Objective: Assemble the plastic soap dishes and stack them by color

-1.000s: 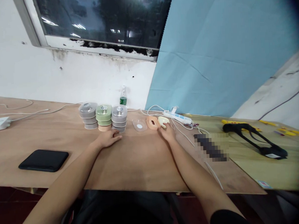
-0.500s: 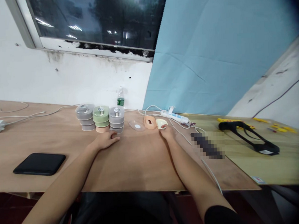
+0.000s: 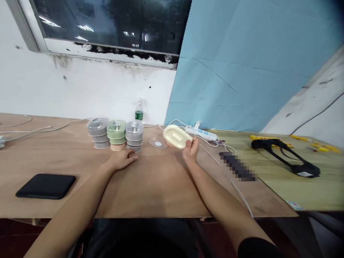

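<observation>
My right hand (image 3: 191,149) holds a pale yellow oval container (image 3: 175,136) lifted off the wooden table (image 3: 157,182), its open side tilted toward me. It hides most of the orange container behind it. A clear lid (image 3: 158,143) lies flat just left of it. My left hand (image 3: 122,159) rests palm down on the table, fingers loosely stretched, right in front of three stacks of small lidded containers (image 3: 116,134) in grey, green and peach.
A black tablet (image 3: 46,185) lies at the near left. A green-labelled bottle (image 3: 139,109) stands by the wall. A white power strip (image 3: 202,133) with cables, a blurred dark object (image 3: 237,166) and a black strap device (image 3: 286,156) sit to the right.
My right hand has picked the yellow container up from the table and tilted it. My left hand has stayed in place.
</observation>
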